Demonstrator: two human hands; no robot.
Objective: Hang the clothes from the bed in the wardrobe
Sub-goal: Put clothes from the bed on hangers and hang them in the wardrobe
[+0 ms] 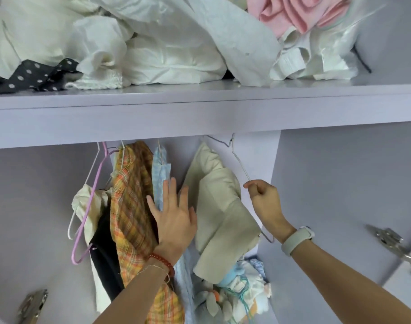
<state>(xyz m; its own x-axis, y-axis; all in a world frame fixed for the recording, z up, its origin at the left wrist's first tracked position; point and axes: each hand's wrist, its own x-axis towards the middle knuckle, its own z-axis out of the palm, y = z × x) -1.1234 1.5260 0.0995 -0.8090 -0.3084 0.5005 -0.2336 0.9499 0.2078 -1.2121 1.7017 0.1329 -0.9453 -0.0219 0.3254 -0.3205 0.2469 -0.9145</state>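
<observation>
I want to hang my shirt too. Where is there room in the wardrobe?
Free room lies right of the beige garment on its wire hanger, up to the divider panel, and left of the pink hanger. Between them the plaid and blue clothes are packed tight. The shelf above is heaped.

Lilac shelf (199,108), lilac back panel (340,178), metal door hinges (391,242).

matt lilac shelf (199,113), thin wire hanger (240,166), creased beige cloth garment (220,206).
</observation>
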